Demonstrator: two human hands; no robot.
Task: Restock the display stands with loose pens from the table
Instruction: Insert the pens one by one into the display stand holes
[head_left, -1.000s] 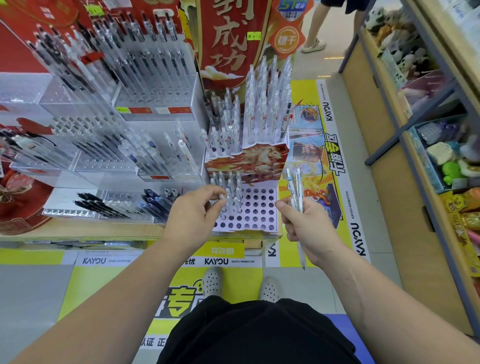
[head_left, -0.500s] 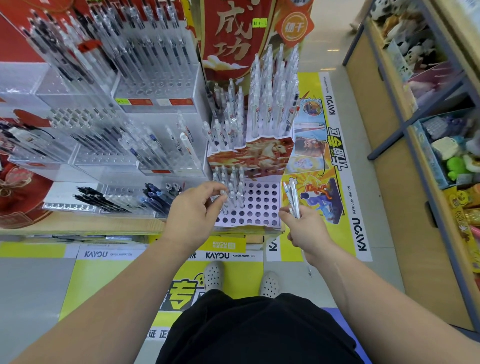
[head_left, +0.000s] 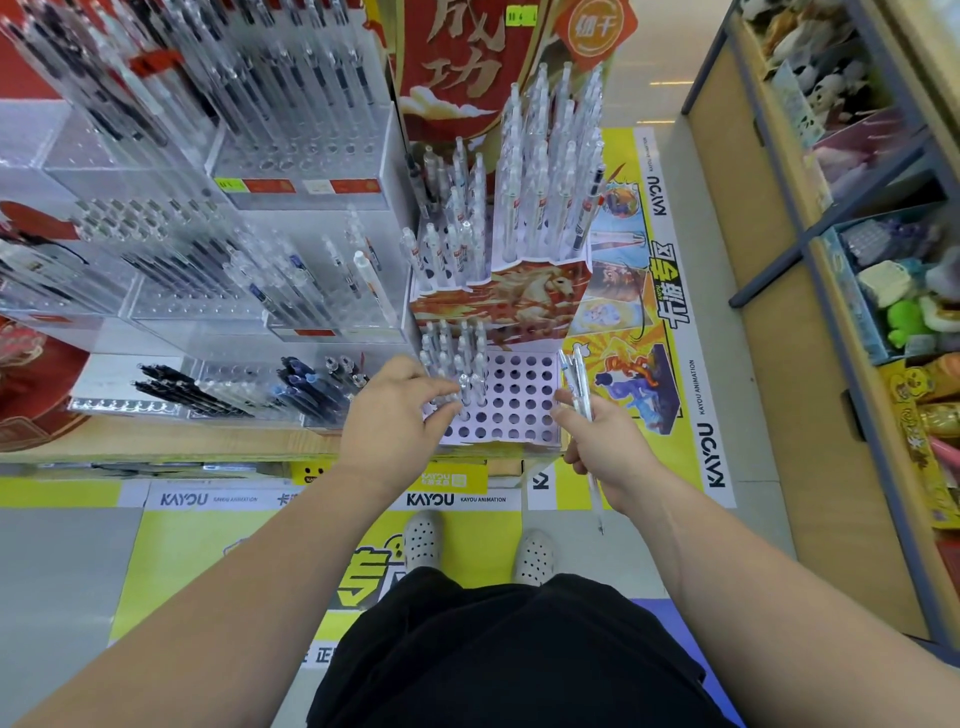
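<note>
A clear plastic pen (head_left: 464, 388), pinched by the left hand (head_left: 395, 415), should be lowered upright into the lilac perforated stand (head_left: 519, 413). Spare pens (head_left: 577, 382) are clasped by the right hand (head_left: 608, 447).

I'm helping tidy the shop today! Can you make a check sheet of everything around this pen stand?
Surface: wooden table, carrying pen displays.
Job's things: holed stand, front tier mostly empty holes, clear pens standing at its left.
Clutter: dark pens lying in a low tray.
Hands: left hand pinches a clear pen at the stand; right hand grips a pen bundle.
Cables: nothing seen.
Surroundings: acrylic racks left, toy shelf right.
</note>
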